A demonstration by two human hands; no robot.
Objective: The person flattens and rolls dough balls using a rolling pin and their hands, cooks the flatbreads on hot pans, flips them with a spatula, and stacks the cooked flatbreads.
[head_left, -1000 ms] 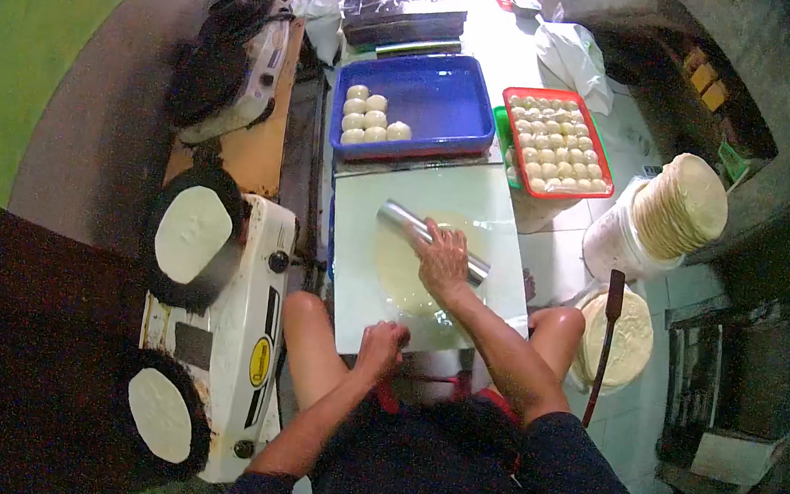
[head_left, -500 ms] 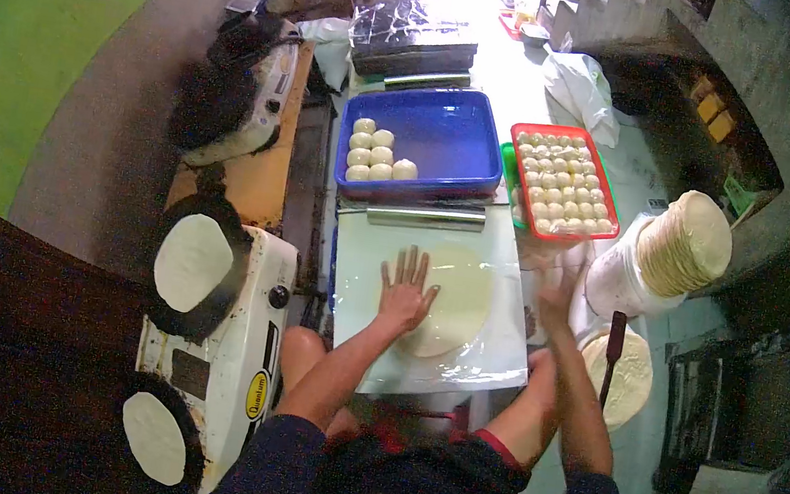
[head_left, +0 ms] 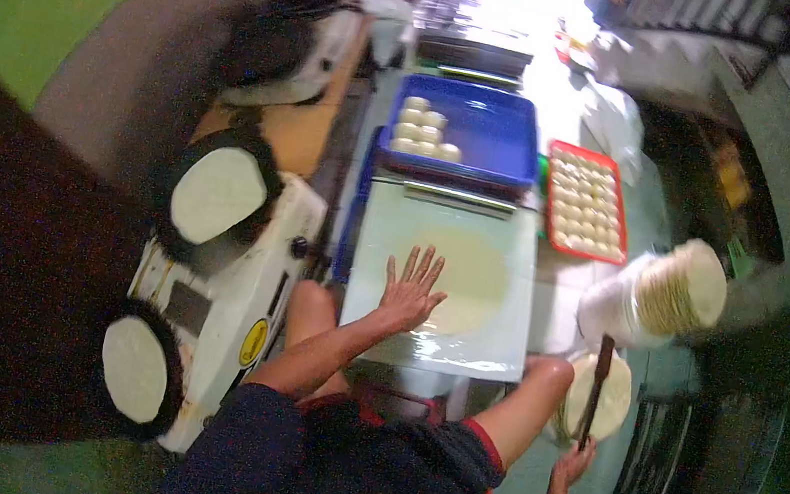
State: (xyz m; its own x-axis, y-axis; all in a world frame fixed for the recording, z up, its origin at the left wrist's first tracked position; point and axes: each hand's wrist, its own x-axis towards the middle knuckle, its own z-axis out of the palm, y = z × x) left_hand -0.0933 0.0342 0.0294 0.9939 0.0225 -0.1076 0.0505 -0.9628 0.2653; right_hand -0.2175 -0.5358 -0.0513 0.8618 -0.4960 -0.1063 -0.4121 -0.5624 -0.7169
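My left hand (head_left: 412, 293) lies flat with fingers spread on the left part of a thin round dough sheet (head_left: 471, 283), which rests on the pale board (head_left: 377, 245). At the lower right, my right hand (head_left: 574, 461) is closed on the lower end of a dark flat spatula (head_left: 597, 387). The spatula's blade points up, over a stack of round flatbreads (head_left: 615, 394). A metal rolling pin (head_left: 459, 200) lies across the far edge of the board.
Beyond the board is a blue tray (head_left: 501, 141) with several dough balls; right of it, a red tray (head_left: 623, 241) holds more. A white bucket (head_left: 609, 302) carries stacked flatbreads. On the left, a white stove (head_left: 262, 259) bears two pans with dough rounds.
Since one second ago, the rolling pin was laid at the board's far edge and my left hand came onto the dough. My right hand moved down right and took hold of the spatula. The view shifted.
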